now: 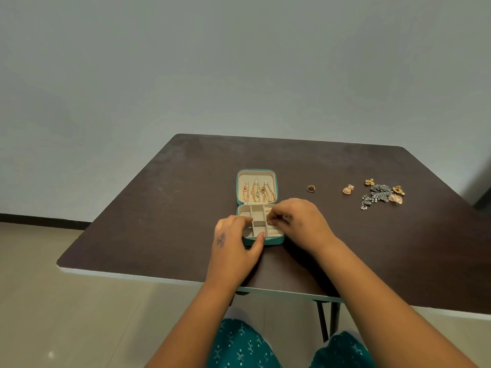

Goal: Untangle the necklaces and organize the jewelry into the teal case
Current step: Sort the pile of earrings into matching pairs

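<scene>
Teal case lay open mid-desk, bare surface left, left hand gripped its front corner, right hand fingers pinched narrowly over right compartment, held item unclear

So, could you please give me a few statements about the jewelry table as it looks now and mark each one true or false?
1. The teal case lies open. True.
2. Gold necklaces hang inside its lid. True.
3. The ring sits inside the case. False: it lies on the table, right of the case.
4. The left hand holds the case's front left corner. True.
5. The right hand rests by the earring pile. False: it works over the case's right compartments.
</scene>
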